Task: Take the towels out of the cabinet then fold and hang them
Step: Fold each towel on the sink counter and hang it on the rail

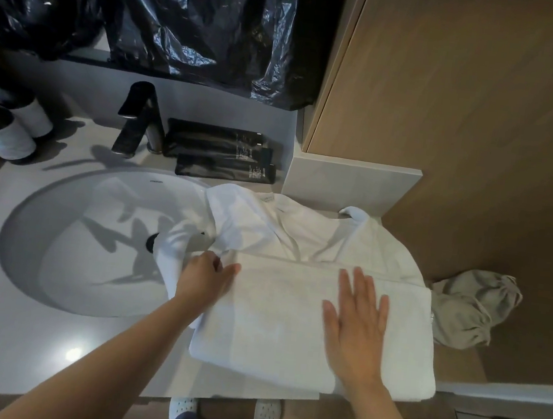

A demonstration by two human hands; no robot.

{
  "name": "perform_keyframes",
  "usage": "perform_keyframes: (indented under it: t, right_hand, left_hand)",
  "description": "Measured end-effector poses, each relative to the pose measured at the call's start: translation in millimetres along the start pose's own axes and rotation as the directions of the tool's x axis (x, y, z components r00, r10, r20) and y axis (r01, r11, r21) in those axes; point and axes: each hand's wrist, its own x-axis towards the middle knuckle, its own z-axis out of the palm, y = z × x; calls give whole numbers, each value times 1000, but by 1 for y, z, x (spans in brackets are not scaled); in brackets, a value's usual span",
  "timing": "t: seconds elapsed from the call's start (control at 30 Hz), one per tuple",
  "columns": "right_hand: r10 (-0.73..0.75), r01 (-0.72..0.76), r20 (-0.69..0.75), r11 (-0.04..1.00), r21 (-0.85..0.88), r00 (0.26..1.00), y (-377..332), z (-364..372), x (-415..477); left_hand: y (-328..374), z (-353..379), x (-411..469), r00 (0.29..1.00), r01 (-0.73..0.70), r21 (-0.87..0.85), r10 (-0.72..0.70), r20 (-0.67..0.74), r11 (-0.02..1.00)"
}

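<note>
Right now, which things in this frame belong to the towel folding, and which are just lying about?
Job: folded towel, pressed flat by the right hand, left hand at its corner; rumpled white cloth behind it.
Lying about: tap, two bottles, black sachets, black plastic sheeting, beige cloth bag, sink.

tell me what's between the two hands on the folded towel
Nothing but the bare top of the folded towel. The left hand touches its left edge and the right hand lies flat on it, as the head view shows.
</note>
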Motion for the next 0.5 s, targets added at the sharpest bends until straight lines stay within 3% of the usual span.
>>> perform_keyframes:
  t: [0.17,0.27,0.33,0.4,0.5]
  right_hand:
    - [217,-216,17,976,-18,976,34,-6,-2]
    - [351,-354,50,932,77,935,52,-12,-10]
    - [410,-419,88,881,218,908,65,-20,-18]
    - [471,-478,116,793,378,874,77,-26,-25]
    - [511,-500,137,690,523,849,91,-28,-32]
  left_hand:
    - [8,-3,-2,1000,-20,61,19,16,998]
    - [13,-5,-14,983,-127,179,148,-107,976]
    - [21,-5,-26,909,-324,230,369,-193,918]
    - [35,0,-37,807,-519,253,565,-169,817]
    - [66,13,-53,738,-655,187,673,-54,732]
